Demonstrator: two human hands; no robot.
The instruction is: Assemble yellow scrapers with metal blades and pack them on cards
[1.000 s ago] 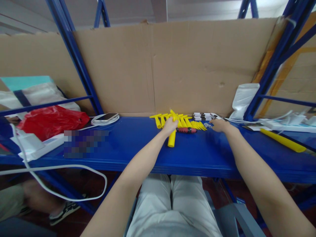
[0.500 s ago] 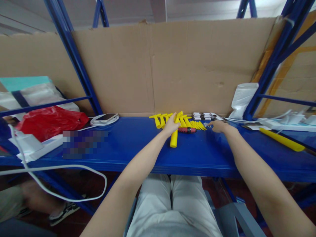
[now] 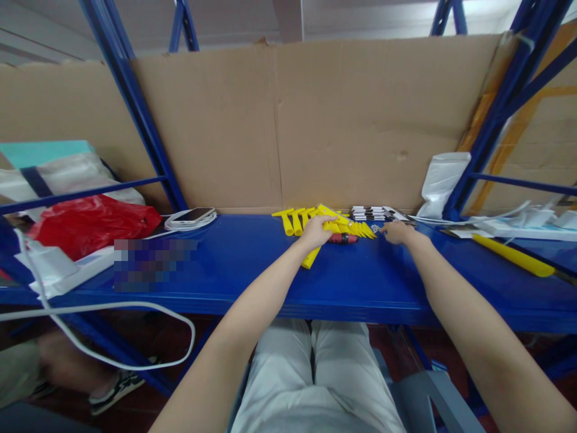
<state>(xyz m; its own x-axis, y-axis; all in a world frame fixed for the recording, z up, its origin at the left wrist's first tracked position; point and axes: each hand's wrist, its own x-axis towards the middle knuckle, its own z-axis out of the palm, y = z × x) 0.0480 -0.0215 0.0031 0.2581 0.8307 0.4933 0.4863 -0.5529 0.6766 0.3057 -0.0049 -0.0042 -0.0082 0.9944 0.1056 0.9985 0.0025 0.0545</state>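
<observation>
Blue tabletop [image 3: 234, 258]: at its middle, a smooth yellow T-shaped tool [image 3: 311, 258], tilted, grasped by the left hand [image 3: 314, 233]; the right hand [image 3: 397, 233], whose hold I cannot tell, nears black-and-white packets [image 3: 367, 210], markings unreadable, and tiny silvery pieces [image 3: 375, 228].

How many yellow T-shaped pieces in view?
At least 4: one held piece in the left hand, plus three behind and left of it: the outermost piece, next piece and third piece. Others overlap or may be hidden behind the hand.
</observation>
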